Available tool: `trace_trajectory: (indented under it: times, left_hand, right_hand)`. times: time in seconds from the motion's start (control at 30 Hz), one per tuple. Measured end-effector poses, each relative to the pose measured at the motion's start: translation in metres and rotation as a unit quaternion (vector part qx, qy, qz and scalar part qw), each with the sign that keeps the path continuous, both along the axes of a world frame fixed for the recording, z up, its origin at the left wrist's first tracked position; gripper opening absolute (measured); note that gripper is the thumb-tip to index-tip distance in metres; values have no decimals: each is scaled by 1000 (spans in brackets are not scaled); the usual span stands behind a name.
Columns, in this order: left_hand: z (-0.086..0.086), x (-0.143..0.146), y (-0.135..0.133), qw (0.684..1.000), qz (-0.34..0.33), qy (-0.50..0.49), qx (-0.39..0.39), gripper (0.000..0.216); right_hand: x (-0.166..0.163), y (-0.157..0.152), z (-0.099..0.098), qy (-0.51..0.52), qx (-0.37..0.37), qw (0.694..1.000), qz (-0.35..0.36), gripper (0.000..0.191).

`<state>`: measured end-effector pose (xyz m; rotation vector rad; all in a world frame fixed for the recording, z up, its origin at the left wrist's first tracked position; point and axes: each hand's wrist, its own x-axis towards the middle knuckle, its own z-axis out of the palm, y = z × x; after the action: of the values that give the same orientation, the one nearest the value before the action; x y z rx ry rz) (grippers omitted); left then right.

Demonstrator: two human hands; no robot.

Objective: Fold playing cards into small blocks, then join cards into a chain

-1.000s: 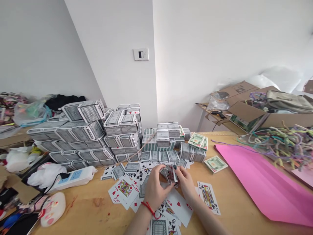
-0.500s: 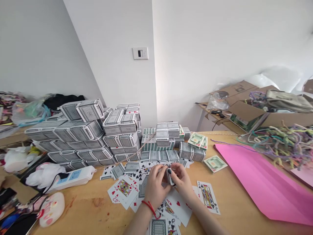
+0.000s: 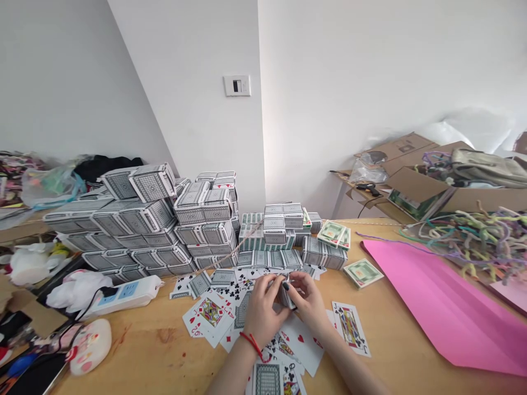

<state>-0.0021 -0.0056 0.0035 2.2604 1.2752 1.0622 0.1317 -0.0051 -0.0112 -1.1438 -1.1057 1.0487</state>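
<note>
Between my two hands is a small stack of playing cards [image 3: 285,297], mostly covered by fingers. My left hand [image 3: 267,304] is wrapped round its left side, a red string at the wrist. My right hand [image 3: 306,299] grips the other side, its dark-nailed thumb on top. Loose cards lie spread under and around them, among them a jack of diamonds [image 3: 211,312] to the left and a jack of clubs [image 3: 351,328] to the right. Just behind stand card blocks [image 3: 269,258] with grey patterned sides.
Tall stacks of card blocks [image 3: 135,219] rise at the left, with a white power strip [image 3: 123,296] in front. Green card boxes [image 3: 363,272] lie right of centre. Pink paper [image 3: 436,307] covers the right side, near tangled yarn [image 3: 473,241] and an open carton [image 3: 473,196].
Both hands stay in nearly the same place around the card stack, with only slight finger movement. The whole view has shifted a little.
</note>
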Motion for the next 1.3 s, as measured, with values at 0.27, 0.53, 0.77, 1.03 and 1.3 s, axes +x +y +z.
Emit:
trace_trajectory:
  times: [0.27,0.53,0.77,1.03,1.3]
  left_hand:
    - [0,-1,0,1000,-23,4,-21,59]
    - [-2,2,0,1000,14,13,7,60]
    - [-2,3,-1,1000,27,14,7,60]
    - [1,2,-2,999,4,7,36,57]
    - [3,3,-3,998,5,6,59,49]
  right_hand:
    - [2,0,-1,-5,-4,1000,3,30]
    - [-1,0,-2,-11,-22,1000,-18,44]
    - [0,2,-10,-43,-26,999,8,43]
    - [-4,-2,-1,48,-45,993,96,40]
    - [-8,-6,11,58,-58,994,76,44]
